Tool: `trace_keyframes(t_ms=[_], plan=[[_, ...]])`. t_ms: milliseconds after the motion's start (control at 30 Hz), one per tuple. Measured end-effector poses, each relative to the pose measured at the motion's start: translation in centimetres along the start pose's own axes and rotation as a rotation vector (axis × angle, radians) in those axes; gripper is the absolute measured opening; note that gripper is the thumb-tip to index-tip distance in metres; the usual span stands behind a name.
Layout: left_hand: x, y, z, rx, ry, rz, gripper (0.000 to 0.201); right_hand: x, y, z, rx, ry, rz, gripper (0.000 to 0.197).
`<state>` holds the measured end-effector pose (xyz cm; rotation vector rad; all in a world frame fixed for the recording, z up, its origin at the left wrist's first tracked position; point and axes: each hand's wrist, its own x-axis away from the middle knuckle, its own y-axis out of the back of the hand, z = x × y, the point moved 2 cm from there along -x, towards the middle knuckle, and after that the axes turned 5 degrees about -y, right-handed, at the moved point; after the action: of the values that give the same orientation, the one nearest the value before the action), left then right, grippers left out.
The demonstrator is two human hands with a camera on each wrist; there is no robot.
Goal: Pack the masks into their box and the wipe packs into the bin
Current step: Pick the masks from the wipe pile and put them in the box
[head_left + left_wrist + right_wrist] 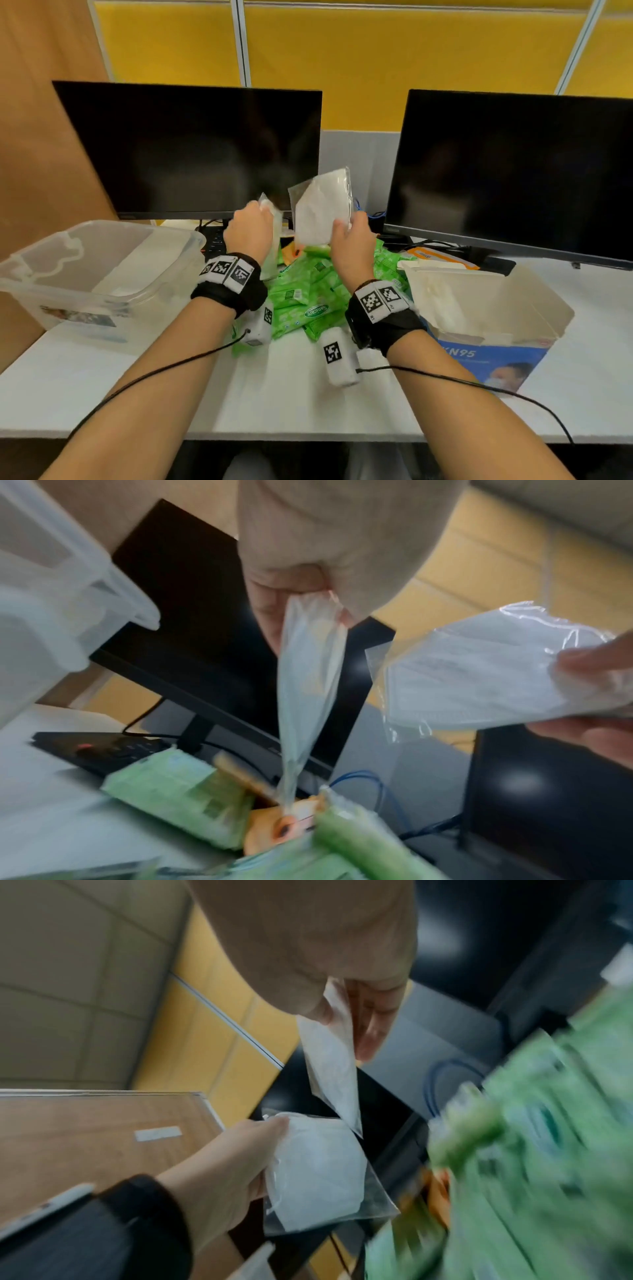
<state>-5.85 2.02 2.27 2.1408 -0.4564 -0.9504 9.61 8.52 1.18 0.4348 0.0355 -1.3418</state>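
Observation:
My left hand (pixel 259 213) holds up a white mask in a clear wrapper (pixel 273 236) above the pile; in the left wrist view its fingers (pixel 274 607) pinch the wrapper's top edge (pixel 310 674). Beside it, my right hand (pixel 350 224) pinches the lower edge of a second wrapped mask (pixel 320 209), also seen in the right wrist view (pixel 330 1066). Several green wipe packs (pixel 308 298) lie heaped on the white desk below both hands. A clear plastic bin (pixel 85 308) stands at the left. The open blue KN95 box (pixel 496 358) stands at the right.
Two dark monitors (pixel 191 147) (pixel 513 171) stand close behind the pile. A black keyboard (pixel 214 240), blue and black cables (pixel 376 216) and an orange packet (pixel 428 255) lie at their feet. White desk surface (pixel 291 394) stretches in front of the pile.

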Motion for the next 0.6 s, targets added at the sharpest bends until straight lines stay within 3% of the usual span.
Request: trace_keyframes(t_ms=[100,300,467,600], plan=[[0.4,2.1,-1.6,0.253,-0.076,-0.111,0.043,0.3,3.9,3.0,0.069,0.127,-0.056,0.012],[2.3,2.9,-7.0,0.568,-0.166,-0.230,0.035,-0.7,14.1,3.7,0.270,0.171,-0.149,0.021],[4.8,2.0,-12.7,0.690,-0.293,-0.242,0.028,-0.1,22.7,3.5,0.527,0.222,-0.245,0.014],[6.2,0.5,-15.5,0.813,-0.240,-0.236,0.024,1.2,26.3,2.6,0.763,0.207,-0.238,0.016]])
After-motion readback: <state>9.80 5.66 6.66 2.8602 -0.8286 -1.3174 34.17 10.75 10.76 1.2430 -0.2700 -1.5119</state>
